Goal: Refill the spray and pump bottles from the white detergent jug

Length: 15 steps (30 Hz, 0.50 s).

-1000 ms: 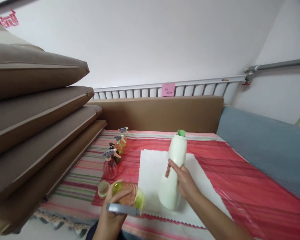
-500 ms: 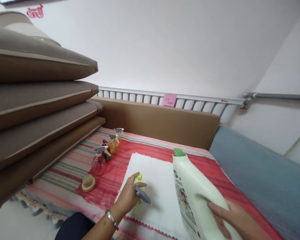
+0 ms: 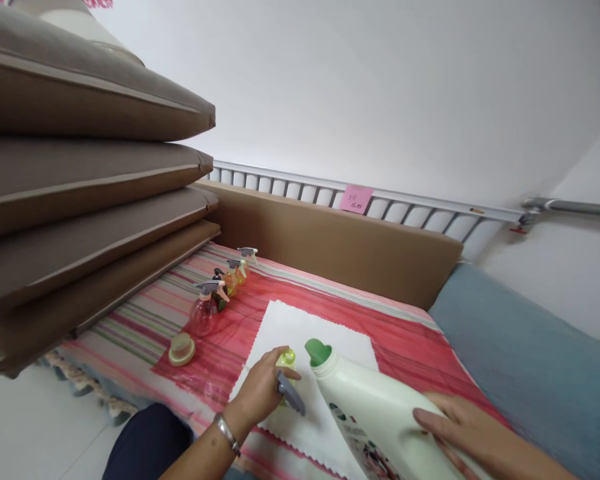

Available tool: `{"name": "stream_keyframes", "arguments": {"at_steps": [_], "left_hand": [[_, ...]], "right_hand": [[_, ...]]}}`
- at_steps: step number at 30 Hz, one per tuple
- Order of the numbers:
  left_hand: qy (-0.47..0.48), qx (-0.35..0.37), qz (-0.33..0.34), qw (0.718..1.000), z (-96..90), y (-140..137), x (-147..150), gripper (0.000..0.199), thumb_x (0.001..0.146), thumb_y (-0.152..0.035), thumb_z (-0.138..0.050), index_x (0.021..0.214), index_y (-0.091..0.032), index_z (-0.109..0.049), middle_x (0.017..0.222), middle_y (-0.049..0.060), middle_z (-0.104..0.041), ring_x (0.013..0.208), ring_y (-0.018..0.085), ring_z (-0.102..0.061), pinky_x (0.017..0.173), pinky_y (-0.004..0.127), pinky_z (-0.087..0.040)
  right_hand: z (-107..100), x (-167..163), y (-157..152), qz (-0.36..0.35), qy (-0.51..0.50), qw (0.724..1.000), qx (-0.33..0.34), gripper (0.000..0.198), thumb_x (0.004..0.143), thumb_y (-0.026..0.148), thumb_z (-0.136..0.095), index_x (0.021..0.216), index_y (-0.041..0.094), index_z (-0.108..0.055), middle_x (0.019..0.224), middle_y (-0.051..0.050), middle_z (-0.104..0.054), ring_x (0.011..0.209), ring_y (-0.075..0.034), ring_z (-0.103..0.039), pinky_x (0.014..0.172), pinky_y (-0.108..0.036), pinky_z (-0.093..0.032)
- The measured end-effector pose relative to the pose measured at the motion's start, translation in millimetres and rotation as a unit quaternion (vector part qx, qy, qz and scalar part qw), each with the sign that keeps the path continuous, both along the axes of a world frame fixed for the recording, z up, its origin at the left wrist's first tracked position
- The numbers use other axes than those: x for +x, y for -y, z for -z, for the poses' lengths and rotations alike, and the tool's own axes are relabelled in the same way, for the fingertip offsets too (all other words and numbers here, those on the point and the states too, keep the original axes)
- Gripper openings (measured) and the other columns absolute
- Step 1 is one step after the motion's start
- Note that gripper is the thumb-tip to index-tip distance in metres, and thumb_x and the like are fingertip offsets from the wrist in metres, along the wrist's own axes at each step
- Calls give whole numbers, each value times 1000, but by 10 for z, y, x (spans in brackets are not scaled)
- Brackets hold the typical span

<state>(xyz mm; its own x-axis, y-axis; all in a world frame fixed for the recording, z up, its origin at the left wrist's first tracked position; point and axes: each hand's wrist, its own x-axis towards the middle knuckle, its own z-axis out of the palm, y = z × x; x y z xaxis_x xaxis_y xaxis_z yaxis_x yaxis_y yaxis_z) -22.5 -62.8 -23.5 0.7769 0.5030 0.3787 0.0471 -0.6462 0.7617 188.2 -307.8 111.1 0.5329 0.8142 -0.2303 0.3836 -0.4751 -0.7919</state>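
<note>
My left hand [image 3: 266,385] is closed around a small yellow-green bottle [image 3: 287,359] with its neck uncapped. A grey spray trigger head [image 3: 291,395] is tucked in the same hand, pointing down to the right. My right hand [image 3: 455,423] grips a large pale green detergent bottle [image 3: 375,397] by its handle. That bottle is tilted left, and its open mouth with a green pour spout [image 3: 318,351] is just right of the small bottle's neck, apart from it. No liquid can be seen running out. Under both lies a white cloth [image 3: 330,330] with zigzag edges.
Several spray bottles stand in a row at left, nearest a pink clear one [image 3: 203,315]. A pale green cap [image 3: 181,349] lies before them on the red sheet [image 3: 220,373]. Stacked brown cushions [image 3: 95,167] rise at far left; a brown cushion [image 3: 330,230] lines the back.
The detergent bottle has tipped further over and its mouth has moved left and down towards the small bottle. My left hand keeps its hold; the camera view has shifted slightly.
</note>
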Motion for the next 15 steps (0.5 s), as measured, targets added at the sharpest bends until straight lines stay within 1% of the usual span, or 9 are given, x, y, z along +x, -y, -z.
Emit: {"name": "stream_keyframes", "arguments": {"at_steps": [2, 3, 5, 10, 12, 15], "left_hand": [[-16, 11, 1, 1000, -9, 3, 7, 49, 62, 1, -57, 96, -29, -75, 135, 9, -55, 116, 29, -56, 98, 43, -43], [-21, 15, 2, 1000, -14, 4, 12, 50, 61, 1, -57, 96, -29, -75, 135, 9, -55, 115, 28, -56, 98, 42, -43], [-26, 20, 3, 999, -21, 6, 19, 51, 60, 2, -58, 98, -29, -74, 135, 8, -54, 116, 28, -56, 99, 42, -43], [-35, 30, 8, 999, -39, 30, 27, 51, 61, 3, -58, 98, -30, -74, 135, 7, -55, 116, 28, -55, 98, 42, -43], [-41, 35, 11, 998, -44, 44, 29, 51, 61, 3, -58, 98, -30, -73, 135, 6, -54, 117, 27, -53, 99, 42, -42], [-64, 39, 14, 997, -50, 57, 35, 50, 62, 2, -60, 98, -30, -73, 137, 5, -52, 120, 26, -50, 101, 41, -41]], "right_hand": [[-26, 4, -66, -65, 17, 997, -48, 41, 75, 60, -62, 70, 19, -67, 42, 2, -55, 39, -13, -48, 49, -24, -39], [-42, 8, -98, -82, 33, 994, -65, 41, 77, 60, -59, 70, 20, -65, 43, 2, -55, 40, -12, -49, 50, -24, -39], [-76, 11, -159, -82, 67, 991, -81, 41, 77, 60, -59, 67, 20, -61, 44, 3, -54, 40, -12, -48, 50, -24, -39], [-147, -31, -276, -74, 95, 986, -116, 40, 74, 59, -61, 65, 20, -57, 52, 1, -56, 37, -11, -45, 38, -22, -30], [-172, -57, -307, -77, 101, 984, -124, 41, 73, 59, -62, 64, 19, -58, 54, 1, -56, 38, -10, -45, 38, -22, -30], [-208, -87, -342, -88, 107, 982, -130, 45, 74, 63, -58, 66, 19, -57, 51, 3, -52, 38, -9, -43, 40, -22, -32]]}}
